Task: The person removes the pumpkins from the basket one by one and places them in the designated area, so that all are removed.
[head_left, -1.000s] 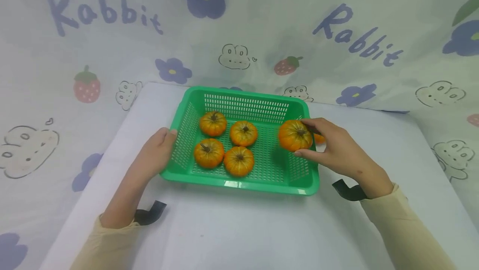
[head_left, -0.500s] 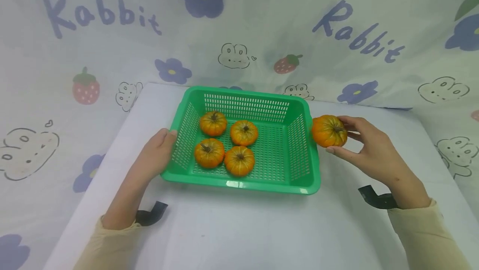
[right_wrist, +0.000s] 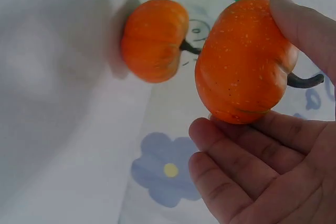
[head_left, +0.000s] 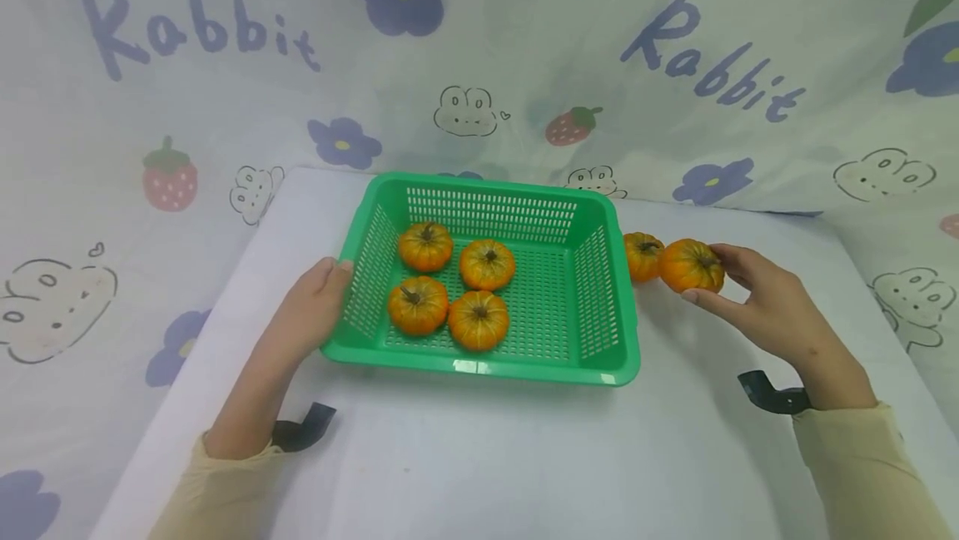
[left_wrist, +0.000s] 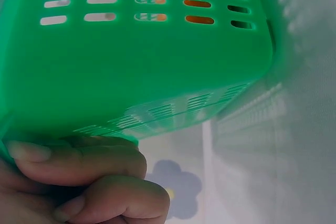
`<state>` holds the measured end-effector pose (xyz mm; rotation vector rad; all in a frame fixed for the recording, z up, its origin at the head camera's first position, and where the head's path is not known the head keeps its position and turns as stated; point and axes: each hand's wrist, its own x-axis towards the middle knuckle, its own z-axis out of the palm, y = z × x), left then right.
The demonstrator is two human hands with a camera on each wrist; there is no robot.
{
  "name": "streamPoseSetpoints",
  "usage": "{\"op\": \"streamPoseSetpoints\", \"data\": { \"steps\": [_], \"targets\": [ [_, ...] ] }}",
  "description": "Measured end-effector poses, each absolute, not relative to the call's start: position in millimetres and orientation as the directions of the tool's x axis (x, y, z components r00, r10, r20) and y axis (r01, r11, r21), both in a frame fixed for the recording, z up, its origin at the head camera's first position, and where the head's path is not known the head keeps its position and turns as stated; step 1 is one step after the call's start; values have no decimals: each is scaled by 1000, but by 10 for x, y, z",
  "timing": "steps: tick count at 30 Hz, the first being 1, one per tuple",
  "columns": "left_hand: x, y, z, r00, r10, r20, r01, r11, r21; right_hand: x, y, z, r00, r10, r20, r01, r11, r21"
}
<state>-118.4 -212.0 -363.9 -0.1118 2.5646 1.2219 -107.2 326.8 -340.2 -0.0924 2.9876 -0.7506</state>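
Observation:
My right hand (head_left: 772, 303) holds a small orange pumpkin (head_left: 693, 266) between thumb and fingers, to the right of the green basket (head_left: 464, 367). In the right wrist view this held pumpkin (right_wrist: 244, 61) shows its dark curved stem pointing toward the palm. Another pumpkin (head_left: 642, 256) rests on the table beside the basket's right wall, just left of the held one. My left hand (head_left: 310, 307) grips the basket's left rim, and its curled fingers (left_wrist: 79, 163) show under the rim in the left wrist view. Several pumpkins (head_left: 479, 321) sit in the left half of the basket.
The table (head_left: 479, 457) wears a white cover. Behind it hangs a cloth (head_left: 524, 49) printed with rabbits, flowers and strawberries. The basket's slotted right wall (head_left: 599, 294) stands between its inside and the loose pumpkin.
My right hand has carried its pumpkin from over the basket's right end out past the rim to the right. The loose pumpkin beside the basket shows more now. The left hand keeps its place.

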Motion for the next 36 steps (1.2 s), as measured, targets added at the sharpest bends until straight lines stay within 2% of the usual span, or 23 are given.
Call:
{"op": "streamPoseSetpoints", "data": {
  "steps": [16,27,36],
  "targets": [
    [-1193,-2106,-3678,-958,56,-280,-182,636,750,-1231,3610,-3580,-992,-6,-122,52,885,-462],
    [-1217,-2138,-3706,-958,47,-284,-187,648,739,-1370,3644,-3815,-978,-6,-209,99,865,-492],
    [-1219,-2140,-3714,-956,46,-290,-199,623,756,-1462,3684,-3865,-972,51,-227,153,876,-457]
  ]
}}
